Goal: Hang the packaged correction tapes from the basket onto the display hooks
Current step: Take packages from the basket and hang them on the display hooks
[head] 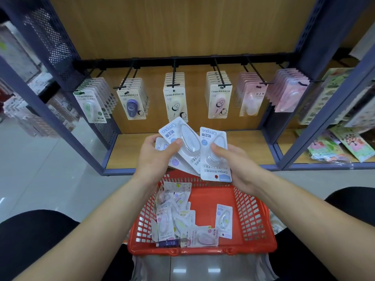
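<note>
My left hand [156, 157] grips a fanned stack of white packaged correction tapes [183, 138], held upside down above the basket. My right hand [235, 165] pinches a single white correction tape pack [213, 159] with a blue label, right beside that stack. Below them a red plastic basket [251, 216] holds several more packs [174, 220], mostly heaped on its left side. Black display hooks [173, 78] run along a rail on the wooden back panel, each carrying a row of hung packs.
A low wooden shelf [125, 151] lies under the hooks. Blue perforated uprights [46, 37] frame the bay on both sides. Colourful packets [343, 147] fill the shelf unit to the right. My dark-clad knees flank the basket on the grey tiled floor.
</note>
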A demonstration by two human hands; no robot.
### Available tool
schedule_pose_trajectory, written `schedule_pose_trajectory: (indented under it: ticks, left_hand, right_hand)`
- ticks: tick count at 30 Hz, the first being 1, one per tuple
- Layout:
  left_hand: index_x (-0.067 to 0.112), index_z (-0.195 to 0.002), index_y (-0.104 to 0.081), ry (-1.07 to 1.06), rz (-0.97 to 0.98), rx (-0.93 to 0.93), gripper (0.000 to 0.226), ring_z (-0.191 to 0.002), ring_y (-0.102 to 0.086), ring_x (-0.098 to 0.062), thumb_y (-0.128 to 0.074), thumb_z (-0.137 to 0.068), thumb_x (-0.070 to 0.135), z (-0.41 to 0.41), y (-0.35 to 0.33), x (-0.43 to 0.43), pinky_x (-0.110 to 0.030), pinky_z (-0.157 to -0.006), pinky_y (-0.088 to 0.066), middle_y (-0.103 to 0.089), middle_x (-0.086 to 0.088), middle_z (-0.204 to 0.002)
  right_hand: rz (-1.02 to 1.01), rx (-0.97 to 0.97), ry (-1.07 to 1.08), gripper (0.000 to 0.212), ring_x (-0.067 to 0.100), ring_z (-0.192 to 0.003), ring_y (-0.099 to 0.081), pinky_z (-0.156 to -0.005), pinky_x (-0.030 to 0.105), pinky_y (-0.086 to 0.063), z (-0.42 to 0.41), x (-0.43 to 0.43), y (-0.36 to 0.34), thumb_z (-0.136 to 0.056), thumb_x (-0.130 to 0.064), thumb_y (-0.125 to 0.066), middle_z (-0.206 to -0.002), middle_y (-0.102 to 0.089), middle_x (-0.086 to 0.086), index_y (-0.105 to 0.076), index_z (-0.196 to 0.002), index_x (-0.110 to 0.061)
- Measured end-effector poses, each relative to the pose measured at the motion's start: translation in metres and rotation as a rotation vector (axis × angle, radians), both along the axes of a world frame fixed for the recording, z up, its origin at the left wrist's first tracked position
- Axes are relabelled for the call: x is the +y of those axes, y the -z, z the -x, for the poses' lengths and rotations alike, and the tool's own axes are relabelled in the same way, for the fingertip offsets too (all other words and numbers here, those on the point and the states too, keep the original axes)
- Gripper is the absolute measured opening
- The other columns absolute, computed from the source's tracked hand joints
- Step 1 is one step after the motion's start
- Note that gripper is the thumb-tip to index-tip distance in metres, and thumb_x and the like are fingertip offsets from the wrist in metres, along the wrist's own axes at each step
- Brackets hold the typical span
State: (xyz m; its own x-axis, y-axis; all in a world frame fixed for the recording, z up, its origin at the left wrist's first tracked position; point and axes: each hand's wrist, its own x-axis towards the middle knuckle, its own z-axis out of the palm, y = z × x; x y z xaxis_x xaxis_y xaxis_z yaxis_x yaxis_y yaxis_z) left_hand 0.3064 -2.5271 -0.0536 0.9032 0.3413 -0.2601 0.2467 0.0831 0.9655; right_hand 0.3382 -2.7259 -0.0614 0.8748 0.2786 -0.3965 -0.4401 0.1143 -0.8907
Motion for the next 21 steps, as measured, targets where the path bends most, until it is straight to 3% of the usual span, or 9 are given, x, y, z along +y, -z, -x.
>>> schedule_pose_trajectory:
  ticks: [6, 9, 12, 15, 16, 18, 21]
  left_hand:
    - [0.018, -0.124, -0.058, 0.043, -0.015, 0.041, 0.051, -0.092, -0.077, -0.029, -0.085, -0.083, 0.029, -0.006, 0.0, 0.001, -0.057, -0.088, -0.06, -0.077, -0.006, -0.108]
    - [0.018, -0.128, -0.055, 0.1, -0.058, 0.095, 0.058, -0.083, -0.078, -0.027, -0.088, -0.079, 0.02, -0.006, -0.003, 0.003, -0.052, -0.082, -0.063, -0.076, -0.008, -0.108]
    - [0.023, -0.133, -0.049, 0.183, -0.145, 0.101, 0.071, -0.079, -0.078, -0.022, -0.088, -0.076, 0.01, -0.004, -0.008, 0.003, -0.039, -0.068, -0.064, -0.074, -0.003, -0.106]
    - [0.04, -0.14, -0.038, 0.329, -0.332, 0.041, 0.089, -0.086, -0.073, -0.011, -0.089, -0.074, 0.008, 0.001, -0.012, 0.005, -0.02, -0.063, -0.058, -0.066, 0.01, -0.107]
    - [0.042, -0.137, -0.041, 0.366, -0.356, 0.037, 0.086, -0.089, -0.072, -0.011, -0.089, -0.074, 0.009, 0.002, -0.013, 0.006, -0.018, -0.065, -0.058, -0.066, 0.009, -0.109]
    - [0.035, -0.125, -0.052, 0.368, -0.289, 0.051, 0.06, -0.089, -0.074, -0.019, -0.086, -0.08, 0.016, 0.003, -0.014, 0.008, -0.028, -0.07, -0.061, -0.073, -0.002, -0.108]
    - [0.018, -0.107, -0.057, 0.329, -0.215, 0.085, 0.034, -0.073, -0.074, -0.022, -0.081, -0.086, 0.03, 0.005, -0.014, 0.009, -0.039, -0.066, -0.058, -0.076, -0.008, -0.095]
  right_hand:
    - [0.052, -0.051, 0.038, 0.026, 0.029, -0.107, -0.073, -0.1, 0.051, -0.055, -0.01, 0.001, 0.003, -0.1, -0.024, -0.064, -0.112, -0.077, 0.007, -0.067, -0.124, -0.013]
    - [0.113, -0.062, 0.035, 0.027, 0.029, -0.104, -0.074, -0.098, 0.054, -0.056, -0.014, -0.003, 0.004, -0.099, -0.026, -0.066, -0.111, -0.077, 0.008, -0.067, -0.123, -0.013]
    - [0.183, -0.11, 0.003, 0.022, 0.026, -0.098, -0.076, -0.092, 0.053, -0.059, -0.018, -0.009, 0.004, -0.098, -0.027, -0.067, -0.106, -0.078, 0.005, -0.068, -0.118, -0.016]
    - [0.244, -0.178, -0.045, 0.004, 0.019, -0.086, -0.077, -0.087, 0.047, -0.061, -0.018, -0.012, 0.002, -0.098, -0.023, -0.068, -0.092, -0.079, -0.002, -0.069, -0.102, -0.022]
    - [0.261, -0.198, -0.06, 0.002, 0.018, -0.084, -0.076, -0.087, 0.046, -0.061, -0.018, -0.013, 0.002, -0.098, -0.021, -0.068, -0.09, -0.079, -0.003, -0.068, -0.099, -0.023]
    - [0.312, -0.22, -0.079, 0.005, 0.019, -0.087, -0.076, -0.089, 0.048, -0.061, -0.017, -0.014, 0.002, -0.097, -0.022, -0.069, -0.093, -0.079, -0.002, -0.068, -0.102, -0.021]
    - [0.35, -0.222, -0.083, 0.02, 0.024, -0.092, -0.077, -0.09, 0.053, -0.06, -0.016, -0.013, 0.002, -0.093, -0.028, -0.074, -0.102, -0.079, 0.002, -0.069, -0.11, -0.019]
